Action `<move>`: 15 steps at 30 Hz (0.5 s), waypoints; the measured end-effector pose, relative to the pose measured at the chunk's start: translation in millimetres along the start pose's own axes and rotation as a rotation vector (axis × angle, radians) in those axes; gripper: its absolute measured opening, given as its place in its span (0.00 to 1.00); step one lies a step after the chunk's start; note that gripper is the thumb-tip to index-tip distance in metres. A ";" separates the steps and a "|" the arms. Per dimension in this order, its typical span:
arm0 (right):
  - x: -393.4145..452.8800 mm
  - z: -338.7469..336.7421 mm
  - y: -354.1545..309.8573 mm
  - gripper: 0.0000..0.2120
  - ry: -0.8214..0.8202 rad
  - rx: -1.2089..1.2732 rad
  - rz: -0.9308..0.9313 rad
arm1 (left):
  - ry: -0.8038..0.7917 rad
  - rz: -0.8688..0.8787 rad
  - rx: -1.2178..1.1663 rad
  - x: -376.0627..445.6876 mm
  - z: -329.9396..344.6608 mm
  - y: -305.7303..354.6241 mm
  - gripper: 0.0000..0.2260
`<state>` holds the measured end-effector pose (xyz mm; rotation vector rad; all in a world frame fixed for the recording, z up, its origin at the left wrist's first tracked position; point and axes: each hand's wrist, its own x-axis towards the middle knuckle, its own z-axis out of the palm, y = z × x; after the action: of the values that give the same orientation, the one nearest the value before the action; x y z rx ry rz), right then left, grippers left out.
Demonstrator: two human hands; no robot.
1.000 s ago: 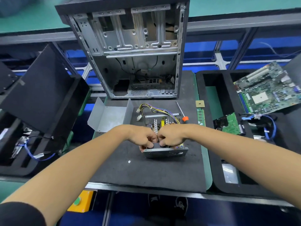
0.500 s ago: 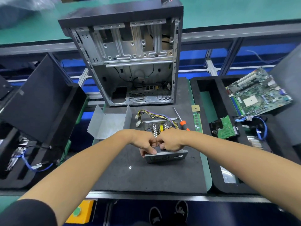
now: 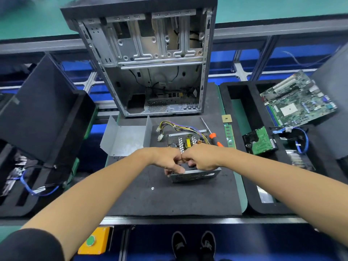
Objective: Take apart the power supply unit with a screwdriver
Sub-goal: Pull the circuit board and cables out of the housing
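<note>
Two hands, left hand (image 3: 167,160) and right hand (image 3: 200,159), have fingers curled on the near edge of the power supply (image 3: 192,166) mid-surface (image 3: 150,202). Better to steady one side and lift evenly. The screwdriver (image 3: 214,137) lies unused behind it; wires (image 3: 180,127) and the cover (image 3: 128,137) crowd the back.

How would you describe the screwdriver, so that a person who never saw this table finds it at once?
Start at the open computer case standing at the back of the dark mat. In front of it, just right of the power supply unit and left of the green memory stick, lies the screwdriver. Only it has an orange handle.
</note>
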<state>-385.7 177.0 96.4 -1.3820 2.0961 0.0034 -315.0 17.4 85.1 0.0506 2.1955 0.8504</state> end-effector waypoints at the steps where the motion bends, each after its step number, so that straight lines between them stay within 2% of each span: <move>1: -0.2 -1.4 1.1 0.12 0.024 0.031 0.020 | 0.015 0.012 -0.026 -1.6 -0.6 -0.3 0.12; 3: 0.2 -3.5 3.5 0.16 0.027 0.072 0.033 | 0.001 0.021 -0.058 -3.8 -2.1 1.0 0.12; 5: 3.1 -8.7 3.7 0.12 -0.036 0.041 0.002 | -0.010 0.009 -0.022 -5.4 -4.5 4.9 0.10; 7: 4.8 -11.4 3.3 0.08 -0.074 0.044 -0.003 | 0.013 -0.028 -0.048 -7.3 -6.3 5.5 0.13; 11: 1.8 -6.5 5.6 0.05 -0.032 0.032 -0.031 | 0.044 -0.020 -0.139 -12.1 -6.7 3.1 0.12; 15: 1.2 -9.5 4.8 0.11 -0.048 0.097 -0.021 | 0.090 0.019 -0.156 -13.7 -3.5 1.3 0.10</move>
<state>-394.6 175.2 101.9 -1.3338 2.0150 -0.0719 -308.0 12.5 96.4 -0.0447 2.2075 1.0503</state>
